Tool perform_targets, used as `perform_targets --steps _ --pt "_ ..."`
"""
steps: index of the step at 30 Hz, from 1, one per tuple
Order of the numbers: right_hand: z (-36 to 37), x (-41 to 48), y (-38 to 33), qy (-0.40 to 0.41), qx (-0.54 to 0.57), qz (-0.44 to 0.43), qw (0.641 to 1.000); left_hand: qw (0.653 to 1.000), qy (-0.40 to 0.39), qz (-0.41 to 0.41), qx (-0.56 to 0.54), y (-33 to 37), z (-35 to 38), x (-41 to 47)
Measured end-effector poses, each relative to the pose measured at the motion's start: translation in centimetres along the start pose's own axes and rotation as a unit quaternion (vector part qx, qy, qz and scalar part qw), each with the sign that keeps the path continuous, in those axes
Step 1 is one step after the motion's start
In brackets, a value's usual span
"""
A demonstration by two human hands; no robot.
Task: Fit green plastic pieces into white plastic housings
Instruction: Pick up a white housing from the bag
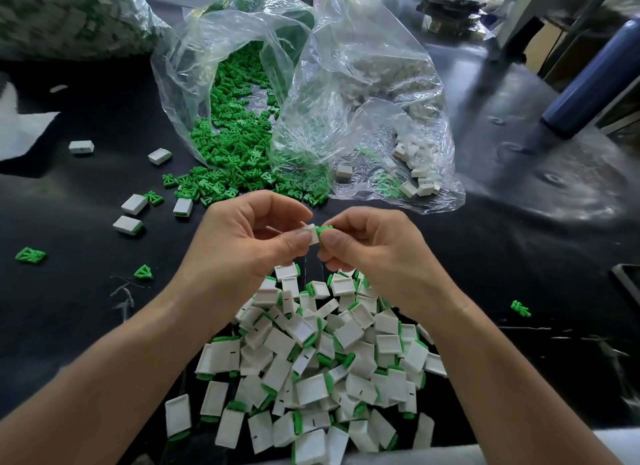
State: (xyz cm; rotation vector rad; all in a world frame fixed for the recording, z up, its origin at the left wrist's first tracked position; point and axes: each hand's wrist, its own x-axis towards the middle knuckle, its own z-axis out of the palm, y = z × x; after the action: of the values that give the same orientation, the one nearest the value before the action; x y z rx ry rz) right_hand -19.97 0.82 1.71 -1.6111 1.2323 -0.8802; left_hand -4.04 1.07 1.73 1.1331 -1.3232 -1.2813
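My left hand (pixel 242 237) pinches a white housing (pixel 312 233) between thumb and fingers above the black table. My right hand (pixel 374 248) pinches a green piece (pixel 325 229) whose end meets the housing's open side. Below both hands lies a heap of white housings with green pieces in them (pixel 322 364). Loose green pieces (pixel 228 142) spill from an open clear bag. A second clear bag (pixel 374 93) to its right holds empty white housings (pixel 419 180).
Stray housings (pixel 133 204) and single green pieces (pixel 31 255) lie on the black table (pixel 69 291) at the left. One green piece (pixel 520 308) lies at the right. A dark blue bottle (pixel 595 73) stands far right. A full bag (pixel 69 17) sits at the back left.
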Motion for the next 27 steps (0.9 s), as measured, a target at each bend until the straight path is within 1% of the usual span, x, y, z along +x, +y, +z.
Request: perform_targets --steps 4,7,12,17,22,27 --pt "0.2 -0.07 0.03 0.0 -0.049 -0.005 0.999 1.0 0.001 -0.006 -0.004 -0.13 -0.07 0.0" --pt "0.11 -0.11 0.05 -0.008 -0.123 -0.019 0.992 1.0 -0.004 -0.006 0.008 -0.15 -0.04 -0.02" --pt "0.26 -0.49 0.03 -0.021 -0.17 -0.068 0.983 1.0 -0.009 -0.006 0.017 -0.03 -0.15 -0.06" --pt "0.0 -0.65 -0.12 -0.048 -0.223 -0.089 0.97 0.996 -0.042 0.027 0.07 0.18 -0.21 -0.2" --pt "-0.19 -0.69 -0.25 -0.088 -0.297 -0.106 0.945 0.989 -0.063 0.05 0.124 0.23 -0.28 -0.27" --pt "-0.17 -0.76 -0.33 -0.109 -0.314 -0.112 0.936 0.985 -0.082 0.051 0.141 0.24 -0.33 -0.37"
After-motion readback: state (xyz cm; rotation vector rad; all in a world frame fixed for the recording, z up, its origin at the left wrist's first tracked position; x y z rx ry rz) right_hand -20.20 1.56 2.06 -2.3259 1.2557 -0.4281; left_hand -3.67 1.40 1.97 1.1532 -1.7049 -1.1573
